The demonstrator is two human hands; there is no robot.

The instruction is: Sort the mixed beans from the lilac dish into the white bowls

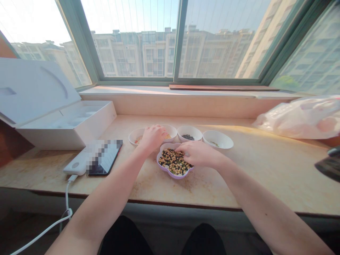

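Observation:
My left hand (154, 135) reaches over the second white bowl (172, 131) from the left, its fingers bunched and bent down. Pale yellow beans (167, 136) show inside that bowl. With its fingers close together, my right hand (198, 153) dips into a purple scalloped bowl (175, 176) of mixed yellow, black and green beans (172, 162). Anything between the fingertips of either hand is too small to make out. Black beans (187, 137) lie in the third bowl (198, 133). The leftmost bowl (130, 137) has reddish bits; the rightmost bowl (225, 141) has a few greenish ones.
An open white box (94, 122) stands at the left. Before it lie a phone (106, 161) and a white power bank (77, 164) with a cable (67, 194) hanging over the counter's edge. A plastic bag (300, 118) and a dark object (329, 166) are at the right.

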